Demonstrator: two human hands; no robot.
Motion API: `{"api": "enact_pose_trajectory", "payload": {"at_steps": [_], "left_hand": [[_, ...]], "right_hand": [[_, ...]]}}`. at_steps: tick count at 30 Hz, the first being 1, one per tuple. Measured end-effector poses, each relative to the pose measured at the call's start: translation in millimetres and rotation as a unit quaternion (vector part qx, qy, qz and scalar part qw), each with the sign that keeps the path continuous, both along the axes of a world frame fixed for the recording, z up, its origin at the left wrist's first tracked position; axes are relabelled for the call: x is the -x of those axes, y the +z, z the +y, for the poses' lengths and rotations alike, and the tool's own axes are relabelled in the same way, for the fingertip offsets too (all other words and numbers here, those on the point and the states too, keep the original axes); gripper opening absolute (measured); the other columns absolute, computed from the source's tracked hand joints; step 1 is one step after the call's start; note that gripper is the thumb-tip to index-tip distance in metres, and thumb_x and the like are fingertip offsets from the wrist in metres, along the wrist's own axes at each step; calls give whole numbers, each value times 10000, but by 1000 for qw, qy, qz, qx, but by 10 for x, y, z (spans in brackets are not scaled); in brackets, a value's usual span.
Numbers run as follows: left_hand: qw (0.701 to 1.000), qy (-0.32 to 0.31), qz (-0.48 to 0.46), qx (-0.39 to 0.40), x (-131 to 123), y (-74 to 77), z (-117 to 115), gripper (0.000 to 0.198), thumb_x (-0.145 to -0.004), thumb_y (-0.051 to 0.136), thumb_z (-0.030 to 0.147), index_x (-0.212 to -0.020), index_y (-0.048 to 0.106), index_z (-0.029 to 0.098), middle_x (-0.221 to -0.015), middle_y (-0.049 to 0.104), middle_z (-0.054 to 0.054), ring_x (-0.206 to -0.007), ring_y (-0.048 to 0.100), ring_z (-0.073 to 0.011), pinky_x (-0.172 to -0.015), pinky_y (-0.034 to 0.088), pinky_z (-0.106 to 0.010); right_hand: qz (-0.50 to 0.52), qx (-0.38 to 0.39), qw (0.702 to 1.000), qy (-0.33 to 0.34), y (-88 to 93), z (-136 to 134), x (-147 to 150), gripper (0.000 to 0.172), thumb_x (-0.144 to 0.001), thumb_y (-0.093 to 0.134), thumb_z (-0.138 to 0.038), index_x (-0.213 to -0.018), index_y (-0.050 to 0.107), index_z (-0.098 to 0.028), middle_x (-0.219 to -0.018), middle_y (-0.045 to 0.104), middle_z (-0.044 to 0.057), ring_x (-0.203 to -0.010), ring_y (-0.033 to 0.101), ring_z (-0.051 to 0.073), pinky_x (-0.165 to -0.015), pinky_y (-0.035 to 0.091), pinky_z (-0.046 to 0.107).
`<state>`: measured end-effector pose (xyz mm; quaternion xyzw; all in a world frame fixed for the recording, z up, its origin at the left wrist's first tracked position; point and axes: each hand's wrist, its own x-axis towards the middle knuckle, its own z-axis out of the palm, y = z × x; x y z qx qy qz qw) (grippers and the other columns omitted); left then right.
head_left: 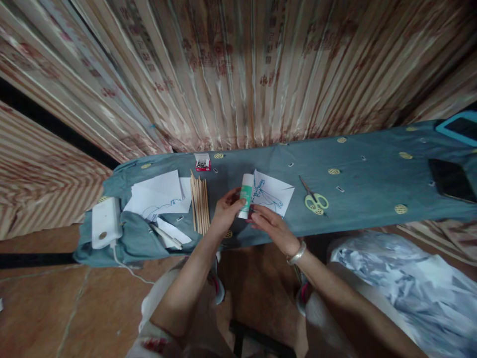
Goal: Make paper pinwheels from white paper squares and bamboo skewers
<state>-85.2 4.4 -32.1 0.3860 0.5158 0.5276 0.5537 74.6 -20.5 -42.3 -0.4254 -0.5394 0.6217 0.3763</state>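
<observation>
A white and green glue stick [246,193] stands nearly upright in my left hand [225,211], whose thumb and fingers close round its lower half. My right hand [274,227], with a silver bracelet at the wrist, is just right of the glue stick's lower end. Its thumb and fingertips come together there, and what they pinch, if anything, is too small to make out. Behind the right fingers is a white sheet with a blue line drawing [274,191]; the glue stick and fingers hide part of it. To its right lie scissors [315,200] with pale yellow-green handles, blades slightly apart.
Left of my hands lie several wooden sticks [200,206], a small red box of metal bits [202,163], white papers [158,191], pens [167,237] and a white corded device [106,223]. A black phone [451,180] lies far right. A plastic bag of paper scraps [410,278] sits below.
</observation>
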Motion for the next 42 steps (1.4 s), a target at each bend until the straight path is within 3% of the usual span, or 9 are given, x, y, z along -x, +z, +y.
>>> {"api": "enact_pose_trajectory", "payload": {"at_steps": [4,12,19,25,31,34,36,39,42], "left_hand": [[994,-33,-107,17,-298,32,-64,398,-586,764,300,-943,683,144,-837,694,-33,-739,608,-153,-696,456,-270],[988,-22,-155,17,-234,183,-27,310,-579,809,340,-797,695,153,-753,658,-4,-681,567,-103,-635,439,-215],[989,-47,-125,69,-296,30,-147,392,-485,880,299,-816,728,156,-777,690,-4,-711,613,-118,-699,506,-250],[991,-46,-100,76,-407,-51,-176,416,-478,885,324,-820,736,140,-768,715,-16,-689,633,-127,-709,517,-265],[996,-30,-50,68,-213,-63,-73,464,-516,848,412,-867,722,137,-792,712,-31,-712,649,-159,-736,542,-317],[996,-8,84,20,16,-81,-15,401,-654,756,401,-966,700,156,-861,691,-39,-747,635,-163,-721,536,-318],[968,13,246,-48,187,-104,35,344,-742,675,322,-1053,678,176,-895,653,-41,-769,612,-160,-738,524,-319],[879,-13,453,-151,378,-165,117,377,-811,553,192,-1181,625,193,-1059,602,-86,-958,582,-202,-856,501,-373],[788,-50,585,-186,437,-214,174,454,-800,492,99,-1228,606,196,-1071,594,-101,-1038,536,-243,-926,462,-426]], "right_hand": [[144,122,982,-21,53,-26,12,399,-700,766,-409,-1045,665,-237,-960,713,13,-893,686,174,-848,559,339],[125,149,979,-59,139,101,-427,344,-630,830,-356,-913,729,-189,-787,739,14,-699,676,130,-700,555,270],[197,144,954,-173,180,125,-586,255,-572,869,-312,-753,722,-208,-750,704,-21,-624,618,89,-608,528,207],[213,197,941,-176,153,163,-355,306,-558,871,-366,-691,693,-156,-636,671,-21,-560,595,69,-541,499,173],[239,198,920,-241,147,313,-396,392,-496,893,-409,-665,642,-159,-577,659,-23,-535,630,86,-497,508,154],[243,201,905,-286,100,411,-515,421,-459,903,-426,-646,631,-164,-516,632,-31,-502,623,89,-461,508,142],[239,197,899,-311,69,471,-605,418,-451,910,-401,-667,640,-165,-520,632,-39,-484,608,77,-449,507,131],[222,178,902,-326,40,540,-707,395,-450,918,-326,-692,653,-162,-563,641,-49,-465,578,49,-435,492,113],[191,155,916,-318,18,586,-728,343,-506,897,-308,-709,667,-156,-568,627,-52,-470,559,37,-424,467,105]]}}
